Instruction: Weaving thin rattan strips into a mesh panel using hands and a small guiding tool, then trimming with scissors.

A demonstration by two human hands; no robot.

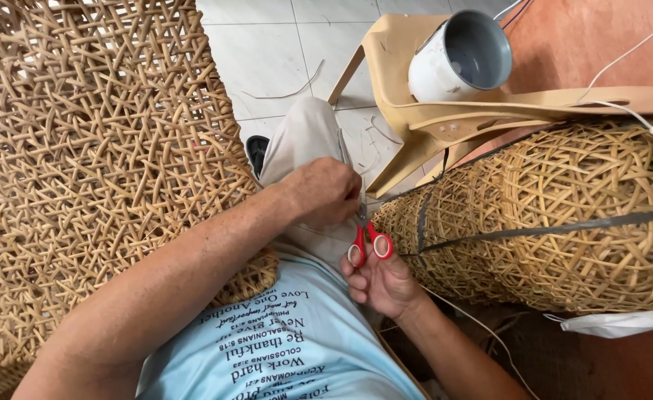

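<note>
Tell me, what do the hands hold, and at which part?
The right hand holds red-handled scissors by the handle loops. The left hand closes near the blades; what it grips cannot be told.

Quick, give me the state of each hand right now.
Left hand: closed in a grip at the blade end of the scissors; what it pinches is hidden.
Right hand: holding the red-handled scissors.

A single head-worn camera looks steeply down, close over the person's lap and hands
</note>
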